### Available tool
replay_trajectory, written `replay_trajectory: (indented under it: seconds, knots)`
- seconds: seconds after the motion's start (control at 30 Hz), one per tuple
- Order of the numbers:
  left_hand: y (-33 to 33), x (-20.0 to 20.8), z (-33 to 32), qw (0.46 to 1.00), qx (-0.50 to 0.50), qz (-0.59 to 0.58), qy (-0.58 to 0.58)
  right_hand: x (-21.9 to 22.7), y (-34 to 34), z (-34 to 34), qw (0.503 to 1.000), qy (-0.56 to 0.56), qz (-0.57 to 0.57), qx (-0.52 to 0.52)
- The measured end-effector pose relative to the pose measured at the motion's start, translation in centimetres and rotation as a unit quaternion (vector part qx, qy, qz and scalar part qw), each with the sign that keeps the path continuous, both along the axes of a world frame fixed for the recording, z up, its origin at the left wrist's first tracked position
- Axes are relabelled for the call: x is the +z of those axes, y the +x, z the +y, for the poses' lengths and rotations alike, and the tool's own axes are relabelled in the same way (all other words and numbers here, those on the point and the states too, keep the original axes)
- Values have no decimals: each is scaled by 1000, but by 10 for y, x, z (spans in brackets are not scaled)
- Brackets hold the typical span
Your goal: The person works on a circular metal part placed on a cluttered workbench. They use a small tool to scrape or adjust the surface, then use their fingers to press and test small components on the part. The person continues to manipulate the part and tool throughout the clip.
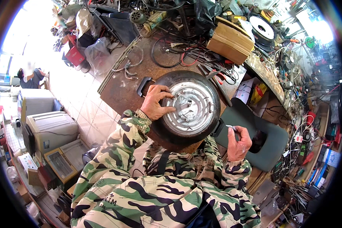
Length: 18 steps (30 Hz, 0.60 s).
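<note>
A round black pan (164, 123) with two side handles lies at the bench's near edge, above my lap. Its upper face carries a silvery ringed metal disc (190, 108), smeared with white at the centre. My left hand (155, 102) rests over the pan's left rim, thumb and fingers apart, the tips at the disc. One black handle (143, 86) sticks out beyond that hand, and the other handle (218, 128) is at the lower right. Beside it, my right hand (239, 143) is raised and closed, pinching a small whitish piece (229, 126) too small to name.
The rusty brown bench top (121, 89) bears cables, pliers (217, 79) and a cardboard box (231, 42). A dark grey stool seat (271, 146) stands close by my right hand. Boxy appliances (51, 129) line the left. A person (32, 78) sits at the far left.
</note>
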State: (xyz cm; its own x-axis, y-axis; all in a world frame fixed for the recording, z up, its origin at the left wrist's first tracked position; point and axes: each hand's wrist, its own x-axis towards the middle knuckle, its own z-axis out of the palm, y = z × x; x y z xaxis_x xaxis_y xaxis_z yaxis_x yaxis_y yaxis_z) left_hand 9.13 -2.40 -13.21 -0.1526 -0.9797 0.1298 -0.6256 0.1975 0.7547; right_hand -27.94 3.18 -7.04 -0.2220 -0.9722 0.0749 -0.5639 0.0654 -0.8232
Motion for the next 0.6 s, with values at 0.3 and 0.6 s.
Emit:
replay_trajectory:
  seconds: [0.3,0.6]
  knots:
    - [-41,35,37,964,36,-219,-145,-3,3,-6,1000,-2,1,30]
    - [-58,42,35,952,49,-295,-69,-13,-14,-19,998,2,-38,45]
